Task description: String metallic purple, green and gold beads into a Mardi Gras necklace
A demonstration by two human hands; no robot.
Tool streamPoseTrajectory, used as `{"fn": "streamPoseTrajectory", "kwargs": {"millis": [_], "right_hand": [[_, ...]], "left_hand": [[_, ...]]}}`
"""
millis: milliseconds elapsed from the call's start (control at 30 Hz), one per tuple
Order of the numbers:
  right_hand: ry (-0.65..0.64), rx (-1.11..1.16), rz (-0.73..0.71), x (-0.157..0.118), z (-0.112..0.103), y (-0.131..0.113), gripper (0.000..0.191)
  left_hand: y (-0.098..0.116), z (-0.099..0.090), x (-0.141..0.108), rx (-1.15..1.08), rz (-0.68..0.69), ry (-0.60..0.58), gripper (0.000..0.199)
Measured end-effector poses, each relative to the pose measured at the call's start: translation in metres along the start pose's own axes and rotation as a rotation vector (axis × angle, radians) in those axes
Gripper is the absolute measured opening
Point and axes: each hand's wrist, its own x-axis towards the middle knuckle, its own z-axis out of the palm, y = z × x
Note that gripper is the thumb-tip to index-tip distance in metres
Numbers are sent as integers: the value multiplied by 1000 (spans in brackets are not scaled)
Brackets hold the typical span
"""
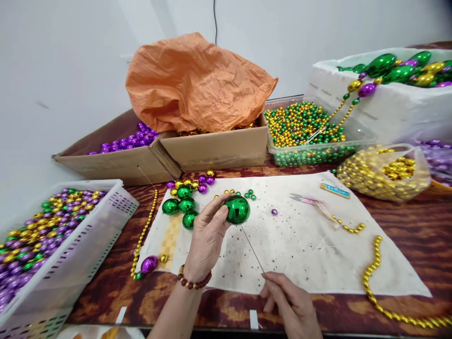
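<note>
My left hand [206, 230], with a dark red bead bracelet [194, 281] on its wrist, pinches a large shiny green bead [238, 210] above the white cloth [289, 254]. Between thumb and fingers of my right hand [290, 301] is the end of a long thin needle [253, 248]. Its far end reaches up to the underside of the green bead; whether the tip is inside cannot be made out. Several green beads [186, 205] lie left of my left hand, with gold and purple beads [202, 183] behind them. A purple bead [274, 212] rests alone on the cloth.
White basket [123, 197] of mixed beads at left. Cardboard boxes [215, 153] under an orange sheet [197, 84], a clear bin [310, 150] and a foam box [353, 103] stand behind. Pink-handled snips [307, 199] and gold bead strands [374, 273] lie at right; another strand [146, 226] lies left.
</note>
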Motion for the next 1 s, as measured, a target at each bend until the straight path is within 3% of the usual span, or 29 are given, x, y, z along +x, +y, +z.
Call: {"fn": "streamPoseTrajectory", "kwargs": {"millis": [433, 633, 1000], "right_hand": [[-40, -29, -7, 0, 0, 3, 24], [10, -13, -17, 2, 5, 2, 25], [37, 91, -35, 13, 19, 7, 25]], "left_hand": [[0, 6, -10, -23, -10, 5, 31], [-5, 9, -15, 10, -14, -5, 32], [-10, 13, -44, 259, 149, -76, 34]]}}
